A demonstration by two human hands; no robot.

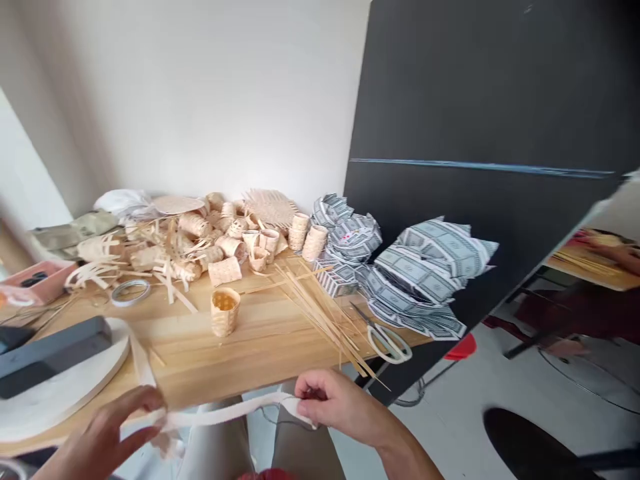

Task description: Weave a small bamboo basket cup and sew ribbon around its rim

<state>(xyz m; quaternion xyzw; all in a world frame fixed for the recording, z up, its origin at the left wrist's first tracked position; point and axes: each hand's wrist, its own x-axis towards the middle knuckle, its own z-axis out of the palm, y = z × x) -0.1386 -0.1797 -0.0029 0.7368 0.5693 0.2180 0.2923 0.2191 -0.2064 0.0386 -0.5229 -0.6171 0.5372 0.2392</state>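
A white ribbon-like strip (220,416) stretches between my two hands, over my lap in front of the table edge. My right hand (340,407) pinches its right end between thumb and fingers, where a thin dark thread also hangs. The fingers of my left hand (117,423) are closed around the strip farther left, slightly blurred by motion. Behind the left hand, more of the strip leads up to a large white round disc (107,380), which has a dark grey box-shaped object (65,350) on it. A small woven cup (225,320) stands upright on the table beyond my hands.
Woven cups and loose strips (195,240) are heaped along the wall. A tape roll (131,292) and pink tray (40,283) sit left. Flat strips (325,313), scissors (387,339) and patterned paper pieces (420,280) lie right, beside a black panel (480,100).
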